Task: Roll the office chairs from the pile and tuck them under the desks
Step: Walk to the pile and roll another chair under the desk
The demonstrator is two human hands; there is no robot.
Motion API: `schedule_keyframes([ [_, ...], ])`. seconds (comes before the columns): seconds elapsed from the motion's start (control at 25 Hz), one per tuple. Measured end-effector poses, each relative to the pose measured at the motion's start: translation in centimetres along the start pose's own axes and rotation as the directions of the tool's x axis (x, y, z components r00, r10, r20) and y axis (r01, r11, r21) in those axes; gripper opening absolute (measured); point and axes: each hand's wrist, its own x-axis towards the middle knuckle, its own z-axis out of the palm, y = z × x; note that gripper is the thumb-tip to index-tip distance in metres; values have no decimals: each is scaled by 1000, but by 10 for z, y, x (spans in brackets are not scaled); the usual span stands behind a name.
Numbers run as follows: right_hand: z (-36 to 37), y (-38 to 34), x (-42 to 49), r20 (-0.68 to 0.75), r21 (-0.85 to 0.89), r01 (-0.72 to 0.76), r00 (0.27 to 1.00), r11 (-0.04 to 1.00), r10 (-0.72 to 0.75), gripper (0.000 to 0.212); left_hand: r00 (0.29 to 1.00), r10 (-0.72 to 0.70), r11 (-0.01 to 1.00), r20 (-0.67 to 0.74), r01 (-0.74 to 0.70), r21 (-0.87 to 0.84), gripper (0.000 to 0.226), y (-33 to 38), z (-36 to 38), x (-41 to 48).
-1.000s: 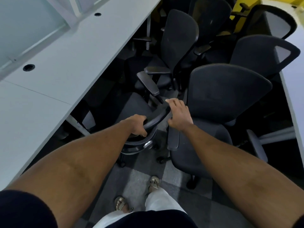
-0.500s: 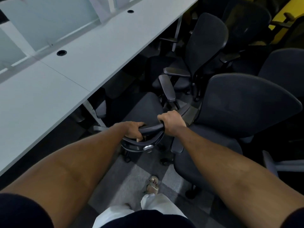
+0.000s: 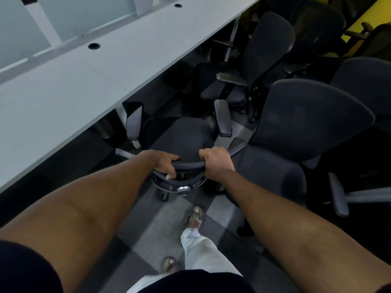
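A black office chair (image 3: pixel 182 138) stands in front of me, its seat facing the long white desk (image 3: pixel 88 81) on the left. My left hand (image 3: pixel 165 163) grips the left part of the chair's top back rail. My right hand (image 3: pixel 218 163) grips the right part of the same rail. The chair's left armrest (image 3: pixel 133 121) sits at the desk's edge, and its right armrest (image 3: pixel 223 117) points away from me.
More black chairs crowd the right and back: a large one (image 3: pixel 306 119) just right of my hands, another (image 3: pixel 264 58) further back by the desk. A white desk leg (image 3: pixel 123 117) stands under the desk's edge. My sandalled feet (image 3: pixel 195 216) stand on grey carpet tiles.
My right hand has moved from the chair's side onto its back rail and curled round it. The chair has turned and rolled toward the desk, its seat now in full view.
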Motion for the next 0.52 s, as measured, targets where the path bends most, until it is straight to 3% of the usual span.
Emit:
schedule_keyframes([
  [0.36, 21, -42, -101, -40, -42, 81, 996, 996, -82, 44, 999, 25, 996, 19, -24, -81, 113, 6, 110, -66],
  [0.52, 34, -55, -149, -78, -42, 180, 980, 983, -183, 50, 998, 3, 992, 61, 5, -125, 116, 14, 162, -98],
])
